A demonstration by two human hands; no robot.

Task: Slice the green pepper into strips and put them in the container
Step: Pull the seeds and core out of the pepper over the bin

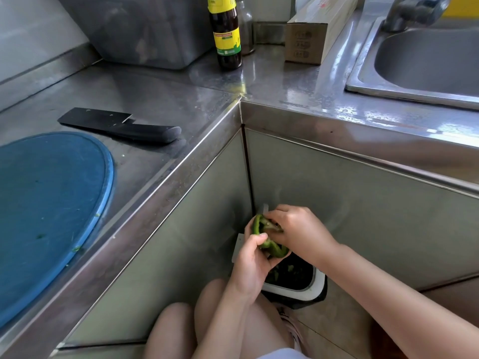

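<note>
**Item:** green pepper. An opened piece, held low in front of the cabinet corner, directly above a small floor bin and well below the counter.

**Left hand**: cups the pepper from below, thumb curled over its near edge.

**Right hand**: fingers curled into the pepper's hollow, pinching there. Whether they hold core or seeds cannot be told.

**Step, as judged:** cleaning out the inside before slicing. No strips are visible.

**Knife**: lies flat on the counter, just beyond the blue cutting board, with neither hand near it.

**Container:** not identified. The grey tub at the back of the counter may be it.

**Hazards:**
- A hard tug on the core could tear the flesh, leaving ragged strips.
- A loosened left-hand hold would drop the pepper into the bin's waste.
- Seeds left inside would travel on to the board.
- Fingers made wet by the pepper may later slip on the knife handle.
</note>
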